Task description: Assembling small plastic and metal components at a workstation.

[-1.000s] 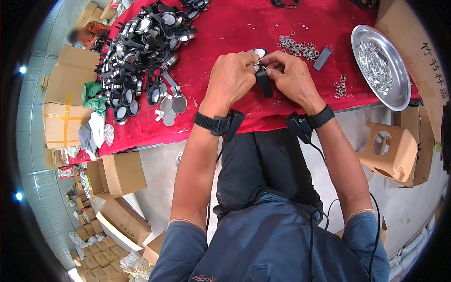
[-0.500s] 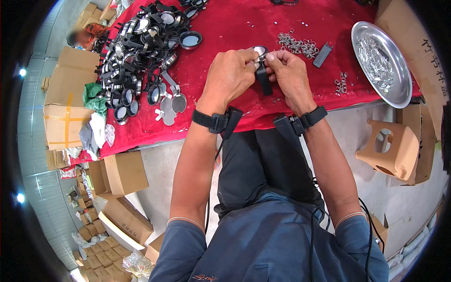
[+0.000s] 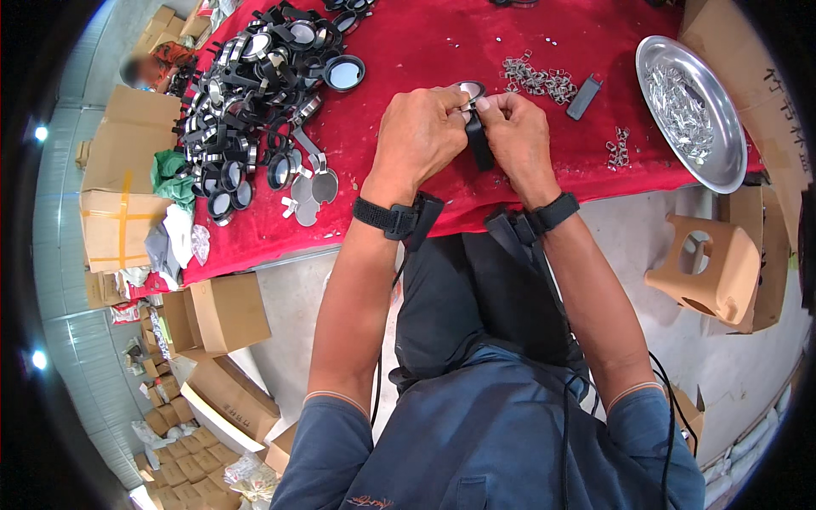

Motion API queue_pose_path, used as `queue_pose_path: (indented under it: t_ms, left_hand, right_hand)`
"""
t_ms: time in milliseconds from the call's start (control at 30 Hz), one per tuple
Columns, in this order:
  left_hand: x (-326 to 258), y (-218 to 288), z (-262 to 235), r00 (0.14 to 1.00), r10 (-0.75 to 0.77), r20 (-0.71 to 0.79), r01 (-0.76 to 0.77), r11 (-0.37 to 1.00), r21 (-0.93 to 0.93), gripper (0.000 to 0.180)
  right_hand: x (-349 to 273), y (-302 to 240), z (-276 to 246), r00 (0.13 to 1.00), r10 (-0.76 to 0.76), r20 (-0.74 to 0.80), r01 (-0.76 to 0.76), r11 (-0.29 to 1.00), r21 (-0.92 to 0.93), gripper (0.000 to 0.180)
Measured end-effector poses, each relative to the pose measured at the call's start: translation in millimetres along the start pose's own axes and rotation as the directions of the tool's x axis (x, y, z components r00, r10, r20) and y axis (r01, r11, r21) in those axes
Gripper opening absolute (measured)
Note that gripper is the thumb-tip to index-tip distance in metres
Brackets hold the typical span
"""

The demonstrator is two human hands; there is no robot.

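Observation:
My left hand (image 3: 418, 140) is closed round a small round lid (image 3: 471, 88) with a pale metallic face and dark rim, held just above the red cloth. From it a black strap (image 3: 481, 151) hangs toward me. My right hand (image 3: 520, 143) pinches, thumb against fingers, where the strap meets the lid. Whatever small part lies between those fingertips is hidden. To the left is a big heap of similar black-rimmed lids (image 3: 255, 93), with flat metal discs (image 3: 323, 187) at its near edge. Small metal clips (image 3: 540, 81) lie beyond my right hand.
The red-covered table (image 3: 408, 51) holds a dark grey block (image 3: 584, 98) and a small clip pile (image 3: 618, 149). At right, an oval metal tray (image 3: 731, 166) contains small silvery pieces. A tan stool (image 3: 722, 268) and cardboard boxes (image 3: 228, 310) stand below. Another person (image 3: 174, 59) is at far left.
My right hand has drawn slightly left and its fingers have curled tighter at the strap's joint. The left hand keeps its hold on the lid.

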State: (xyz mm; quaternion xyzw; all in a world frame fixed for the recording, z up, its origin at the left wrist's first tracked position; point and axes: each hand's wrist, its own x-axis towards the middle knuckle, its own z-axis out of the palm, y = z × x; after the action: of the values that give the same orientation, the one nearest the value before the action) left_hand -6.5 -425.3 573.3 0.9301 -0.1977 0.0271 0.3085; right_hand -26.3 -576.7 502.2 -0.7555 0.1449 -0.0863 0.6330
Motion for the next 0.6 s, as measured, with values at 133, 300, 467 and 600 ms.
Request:
queue_pose_path:
  t_ms: [133,300,467,600]
  left_hand:
    - [1,5,4,0.999,-0.016,-0.028,0.016,1.000,-0.003,0.035]
    - [-1,6,3,0.997,-0.066,-0.028,0.067,0.998,0.021,0.034]
    - [0,-2,9,0.990,0.052,-0.130,-0.063,0.995,-0.083,0.033]
    - [2,5,9,0.998,-0.046,-0.038,0.044,0.996,-0.072,0.033]
  right_hand:
    - [0,2,-5,0.994,-0.106,-0.015,0.106,0.994,-0.041,0.030]
    - [-20,5,-10,0.979,-0.203,0.004,0.202,0.979,0.026,0.026]
    - [-30,7,-7,0.917,-0.400,-0.017,0.400,0.916,0.027,0.026]
    - [-35,7,-10,0.898,-0.441,-0.003,0.441,0.897,0.029,0.028]
